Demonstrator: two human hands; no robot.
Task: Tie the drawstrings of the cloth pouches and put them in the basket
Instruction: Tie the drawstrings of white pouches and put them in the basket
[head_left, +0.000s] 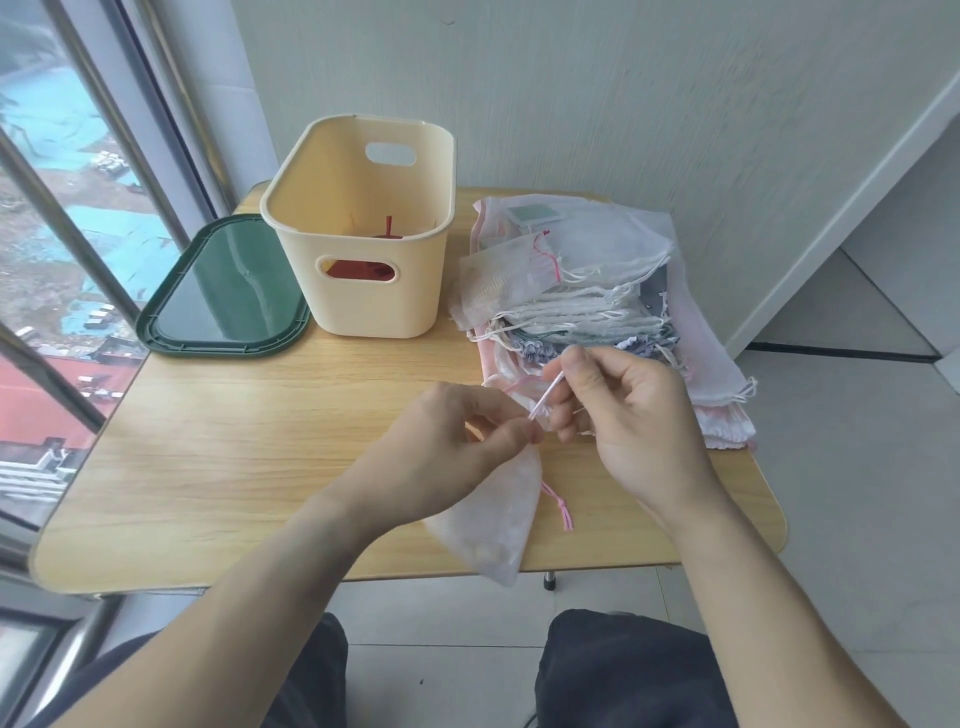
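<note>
From the head camera, the person's left hand (457, 447) pinches the gathered neck of a sheer pale-pink pouch (493, 519), which hangs from those fingers over the near part of the wooden bench (234, 441). The right hand (618, 415) pinches a pink drawstring (545, 395), drawn taut between the two hands; another knotted end (561, 506) dangles beside the pouch. A pile of untied pouches (587, 291) lies on the bench's right side. The cream basket (363, 291) stands at the back with something red inside, and a dark green lid (223, 296) lies just beside it on the left.
</note>
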